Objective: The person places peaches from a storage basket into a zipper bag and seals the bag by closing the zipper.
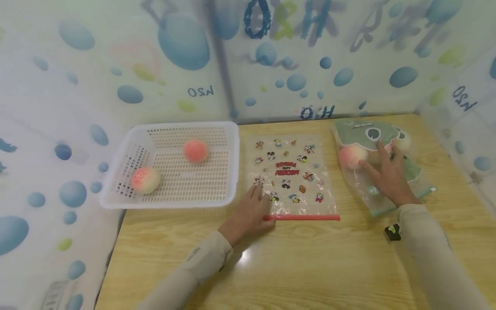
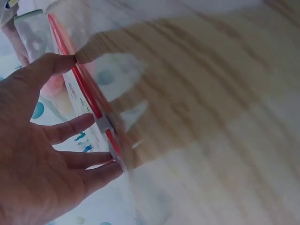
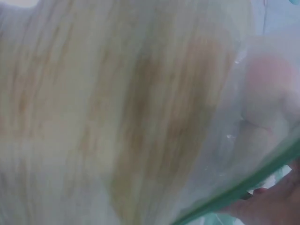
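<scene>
A flat clear zip bag (image 1: 286, 189) printed with small cartoon figures lies mid-table, its red zip strip (image 1: 302, 218) towards me. My left hand (image 1: 248, 213) rests at its near left corner. In the left wrist view, loosely spread fingers touch the bag's edge near a pale slider (image 2: 104, 123) on the red strip. To the right lies a second zip bag (image 1: 350, 129), with a green cartoon face, holding several round pink-and-cream peaches (image 1: 352, 156). My right hand (image 1: 391, 178) lies over this bag with fingers spread. Its green zip strip (image 3: 248, 180) crosses the right wrist view.
On the left stands a white plastic basket (image 1: 170, 205) with one pink peach (image 1: 195, 151) and one pink-and-cream peach (image 1: 145, 180) inside. A small black object (image 1: 393, 232) shows by my right cuff. Walls covered with blue spots (image 1: 184, 41) enclose the wooden table (image 1: 310, 267) behind and at the sides.
</scene>
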`<state>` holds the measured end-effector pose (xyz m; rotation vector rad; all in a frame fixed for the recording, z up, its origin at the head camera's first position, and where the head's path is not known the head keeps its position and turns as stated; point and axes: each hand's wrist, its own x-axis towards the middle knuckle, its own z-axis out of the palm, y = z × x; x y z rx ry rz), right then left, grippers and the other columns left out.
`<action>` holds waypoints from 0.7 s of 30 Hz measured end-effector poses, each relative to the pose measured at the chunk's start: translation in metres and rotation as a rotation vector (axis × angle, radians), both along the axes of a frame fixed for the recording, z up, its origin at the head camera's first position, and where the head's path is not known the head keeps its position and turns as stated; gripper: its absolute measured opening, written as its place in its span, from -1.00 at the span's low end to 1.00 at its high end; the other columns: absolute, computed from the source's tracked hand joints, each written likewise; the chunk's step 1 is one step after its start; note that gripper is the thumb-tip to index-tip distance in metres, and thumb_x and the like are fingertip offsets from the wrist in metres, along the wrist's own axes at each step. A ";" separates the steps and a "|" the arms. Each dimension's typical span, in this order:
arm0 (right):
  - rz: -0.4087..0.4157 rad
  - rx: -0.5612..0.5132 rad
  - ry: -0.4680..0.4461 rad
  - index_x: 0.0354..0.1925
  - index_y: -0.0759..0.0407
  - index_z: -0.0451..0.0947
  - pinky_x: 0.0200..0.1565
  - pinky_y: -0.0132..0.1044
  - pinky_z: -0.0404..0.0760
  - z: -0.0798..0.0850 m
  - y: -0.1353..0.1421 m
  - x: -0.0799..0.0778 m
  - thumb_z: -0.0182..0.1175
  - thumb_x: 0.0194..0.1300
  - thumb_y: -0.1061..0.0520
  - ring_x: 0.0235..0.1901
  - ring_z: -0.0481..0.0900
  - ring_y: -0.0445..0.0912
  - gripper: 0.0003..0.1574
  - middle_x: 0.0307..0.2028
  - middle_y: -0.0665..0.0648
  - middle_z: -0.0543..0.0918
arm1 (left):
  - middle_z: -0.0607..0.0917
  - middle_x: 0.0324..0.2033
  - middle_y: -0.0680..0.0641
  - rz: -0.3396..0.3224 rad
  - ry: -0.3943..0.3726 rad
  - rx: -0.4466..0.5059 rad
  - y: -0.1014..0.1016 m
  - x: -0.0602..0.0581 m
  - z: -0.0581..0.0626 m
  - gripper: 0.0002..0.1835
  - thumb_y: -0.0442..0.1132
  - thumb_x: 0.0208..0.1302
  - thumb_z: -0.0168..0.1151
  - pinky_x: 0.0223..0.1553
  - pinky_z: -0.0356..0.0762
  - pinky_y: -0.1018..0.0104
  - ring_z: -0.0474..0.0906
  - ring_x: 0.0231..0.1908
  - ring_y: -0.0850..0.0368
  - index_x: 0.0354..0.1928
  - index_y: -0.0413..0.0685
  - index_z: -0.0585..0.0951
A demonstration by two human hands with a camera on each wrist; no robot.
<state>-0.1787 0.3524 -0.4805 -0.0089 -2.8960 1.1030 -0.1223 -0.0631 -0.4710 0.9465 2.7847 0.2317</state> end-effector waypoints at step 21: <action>0.450 0.200 0.569 -0.20 0.15 0.66 0.09 0.31 0.23 0.009 -0.124 0.105 0.17 0.37 -0.02 -0.04 0.58 0.11 -0.72 -0.07 0.16 0.69 | 0.70 -0.18 -0.02 -0.125 0.358 -0.040 0.014 0.018 0.013 -0.83 -0.10 0.38 0.31 -0.37 0.58 0.33 0.53 -0.25 0.09 -0.15 0.04 0.78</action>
